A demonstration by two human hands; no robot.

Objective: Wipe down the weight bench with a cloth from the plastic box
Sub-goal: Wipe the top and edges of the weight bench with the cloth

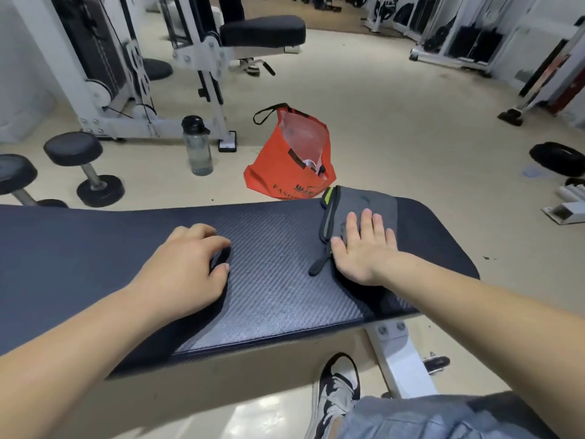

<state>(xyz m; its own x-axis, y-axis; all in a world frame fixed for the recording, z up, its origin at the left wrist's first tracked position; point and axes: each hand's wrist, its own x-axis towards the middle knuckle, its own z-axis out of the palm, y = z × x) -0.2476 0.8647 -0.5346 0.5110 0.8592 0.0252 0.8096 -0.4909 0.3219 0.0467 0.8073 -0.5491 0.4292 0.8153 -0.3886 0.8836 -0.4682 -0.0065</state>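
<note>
Two hands on the bench: right hand lies flat, fingers straight and spread, pressing the grey cloth with neon-yellow trim and a dark cord onto the pad; left hand rests on the pad with fingers loosely curled, gripping nothing. Black padded weight bench with a woven-texture top runs left to right across the view, long axis crosswise to the person. Cloth sits near the right end, toward the far edge, so most of the pad lies to the left of it. Right hand is on the cloth, left hand is apart from it along that same axis. Likely next stroke goes leftward down the length, left hand is in that path and would need to lift. Orange fabric tote bag stands on the floor just beyond the bench
</note>
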